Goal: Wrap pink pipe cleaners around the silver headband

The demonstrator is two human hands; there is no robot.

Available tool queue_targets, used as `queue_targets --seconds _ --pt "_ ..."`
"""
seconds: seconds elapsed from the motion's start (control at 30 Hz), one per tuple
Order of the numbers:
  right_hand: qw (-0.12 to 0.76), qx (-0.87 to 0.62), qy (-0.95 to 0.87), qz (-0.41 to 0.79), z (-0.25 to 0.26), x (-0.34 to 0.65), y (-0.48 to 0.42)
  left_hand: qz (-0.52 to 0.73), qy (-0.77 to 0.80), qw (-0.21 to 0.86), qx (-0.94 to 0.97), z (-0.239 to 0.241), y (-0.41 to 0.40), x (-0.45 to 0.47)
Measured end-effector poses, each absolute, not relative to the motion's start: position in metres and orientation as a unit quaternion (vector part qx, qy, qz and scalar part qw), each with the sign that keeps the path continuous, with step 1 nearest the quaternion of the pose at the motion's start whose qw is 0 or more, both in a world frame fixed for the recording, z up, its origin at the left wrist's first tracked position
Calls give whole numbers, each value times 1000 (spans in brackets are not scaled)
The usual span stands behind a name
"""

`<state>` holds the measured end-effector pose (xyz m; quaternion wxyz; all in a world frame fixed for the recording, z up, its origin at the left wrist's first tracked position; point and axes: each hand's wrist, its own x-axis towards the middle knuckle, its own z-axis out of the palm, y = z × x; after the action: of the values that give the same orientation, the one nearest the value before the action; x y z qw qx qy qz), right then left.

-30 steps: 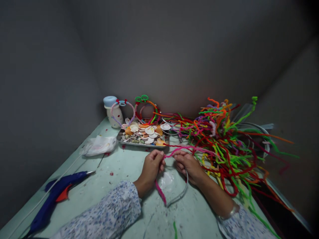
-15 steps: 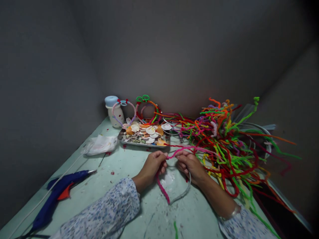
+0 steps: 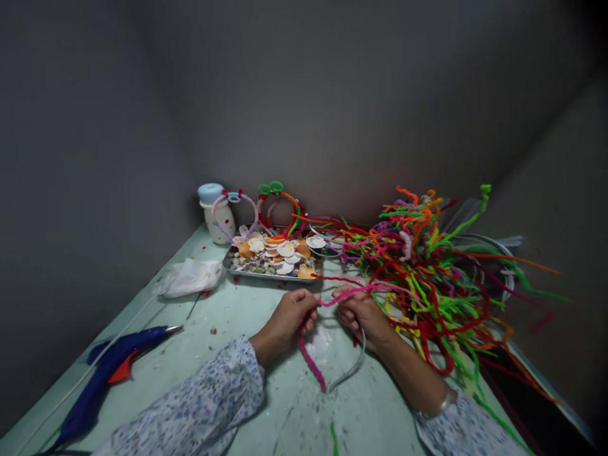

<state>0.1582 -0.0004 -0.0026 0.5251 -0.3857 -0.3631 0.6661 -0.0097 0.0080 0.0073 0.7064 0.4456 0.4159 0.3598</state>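
Low over the table, a thin headband point(image 3: 351, 372) hangs between my hands with its two ends pointing down. Its left arm is wound in pink pipe cleaner point(image 3: 312, 362); the right arm is bare grey. My left hand point(image 3: 295, 316) is closed, pinching the wound part near the top. My right hand point(image 3: 361, 315) is closed too, with the grey arm coming out below its fingers. A loose length of the pink pipe cleaner crosses above the right-hand fingers and trails rightward. The fingers cover part of the band's top.
A metal tray point(image 3: 266, 277) of shells stands behind my hands, two decorated headbands at its back. Tangled pipe cleaners point(image 3: 427, 272) fill the right side. On the left are a blue glue gun point(image 3: 102, 380), its cord, a plastic packet point(image 3: 192, 277) and a lidded jar point(image 3: 218, 218).
The loose pink pipe cleaner has dropped lower, across the right-hand fingers. The headband's lower ends have parted slightly. Both hands stay in nearly the same place.
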Motion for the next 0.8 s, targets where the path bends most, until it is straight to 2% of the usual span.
queue_targets --seconds 0.8 --pt "516 -377 -381 668 -8 161 1 393 453 633 490 6 4 -4"
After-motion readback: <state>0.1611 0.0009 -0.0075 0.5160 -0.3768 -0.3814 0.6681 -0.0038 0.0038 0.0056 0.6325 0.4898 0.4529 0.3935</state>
